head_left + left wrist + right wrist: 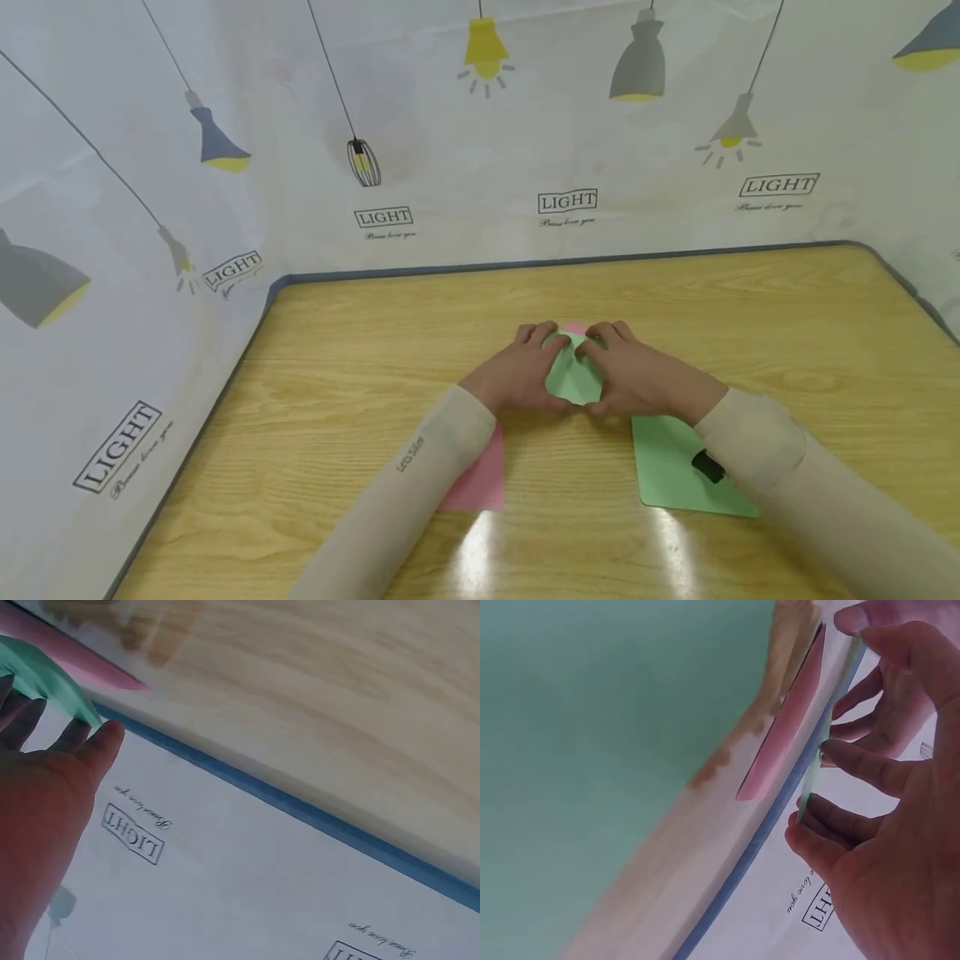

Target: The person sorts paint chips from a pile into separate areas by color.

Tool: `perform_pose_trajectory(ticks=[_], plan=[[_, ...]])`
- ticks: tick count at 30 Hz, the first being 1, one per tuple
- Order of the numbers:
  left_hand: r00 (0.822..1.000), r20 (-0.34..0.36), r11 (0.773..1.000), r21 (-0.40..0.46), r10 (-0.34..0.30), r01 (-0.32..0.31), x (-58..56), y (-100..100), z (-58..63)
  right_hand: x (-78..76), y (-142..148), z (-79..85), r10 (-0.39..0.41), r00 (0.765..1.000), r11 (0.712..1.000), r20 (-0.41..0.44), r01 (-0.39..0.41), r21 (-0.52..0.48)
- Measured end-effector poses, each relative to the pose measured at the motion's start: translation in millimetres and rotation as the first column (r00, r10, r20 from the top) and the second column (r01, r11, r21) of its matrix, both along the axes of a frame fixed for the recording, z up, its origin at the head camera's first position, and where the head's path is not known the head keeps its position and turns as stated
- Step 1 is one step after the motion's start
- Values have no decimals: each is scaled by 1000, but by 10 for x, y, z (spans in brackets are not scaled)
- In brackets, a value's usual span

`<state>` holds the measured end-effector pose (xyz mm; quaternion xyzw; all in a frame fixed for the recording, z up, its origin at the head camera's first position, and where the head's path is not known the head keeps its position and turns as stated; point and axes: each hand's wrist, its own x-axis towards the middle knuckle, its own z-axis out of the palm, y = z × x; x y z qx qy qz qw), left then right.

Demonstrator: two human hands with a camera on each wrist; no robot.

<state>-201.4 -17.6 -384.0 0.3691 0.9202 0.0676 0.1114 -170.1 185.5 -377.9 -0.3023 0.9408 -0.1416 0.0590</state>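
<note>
A small sheet of light green paper [573,382] is held between both hands above the middle of the table, its surface bent with a crease near the top. My left hand [525,371] grips its left side, fingertips along the edge in the left wrist view. From the right, my right hand [637,375] pinches the paper, which shows nearly edge-on in the right wrist view. The thumbs come close together at the near edge. Just beyond the green sheet, a piece of pink paper [784,750] lies on the table, mostly hidden by the hands in the head view.
Beneath the left forearm lies a pink sheet [483,479], partly covered by the sleeve. A green sheet [675,471] is under the right forearm, where a black strap end [707,467] hangs. A printed white curtain [465,167] stands behind the wooden table's [375,333] dark edge.
</note>
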Motion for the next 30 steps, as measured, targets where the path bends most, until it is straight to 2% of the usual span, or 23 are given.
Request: perform_pose_trajectory(ticks=[5,8,15,19,24,26,30], plan=[[997,-65,999,-25,-38,36,105,107,58,143,140,39,9,1000,999,-26,-10,-48],[993,-85,996,-52,-83,78,190,187,124,247,256,71,10,1000,997,-17,-11,-81],[982,-40,982,-45,-187,185,428,387,250,541,585,195,39,998,992,48,-33,-122],[969,-32,968,-67,-244,241,580,507,214,716,768,200,43,992,993,118,-29,-118],[957,24,951,-107,-289,290,741,653,108,888,951,95,66,980,993,188,-46,-107],[954,20,944,-137,-299,299,789,705,79,937,1001,37,72,983,993,171,-55,-103],[948,-40,929,-212,-317,302,856,780,44,1004,1066,-62,92,990,989,109,-79,-122]])
